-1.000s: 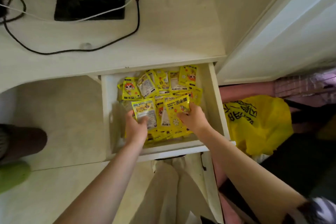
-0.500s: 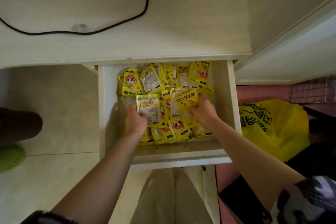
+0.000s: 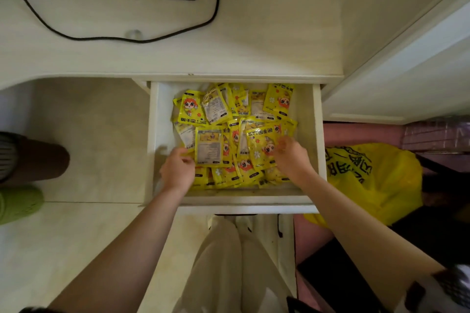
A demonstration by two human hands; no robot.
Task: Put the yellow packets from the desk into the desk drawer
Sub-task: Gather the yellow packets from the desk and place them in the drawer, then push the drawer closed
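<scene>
Both hands reach into the open white drawer [image 3: 155, 134] under the desk [image 3: 254, 40], the left hand [image 3: 178, 169] and right hand [image 3: 292, 155] with curled fingers on the pile of yellow packets [image 3: 236, 132], a yellow bag [image 3: 376, 180] lying just beside the drawer.

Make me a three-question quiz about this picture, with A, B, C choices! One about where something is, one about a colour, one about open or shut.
1. Where are the yellow packets?
A. on the desk
B. in the drawer
C. on the floor

2. What colour is the plastic bag right of the drawer?
A. yellow
B. blue
C. white

3. How is the drawer?
A. pushed shut
B. pulled open
C. taken out, lying on the floor

Answers:
1 B, the packets fill the drawer, with the left hand and right hand on them.
2 A, it is yellow with black print.
3 B, its inside shows below the desk edge.
</scene>
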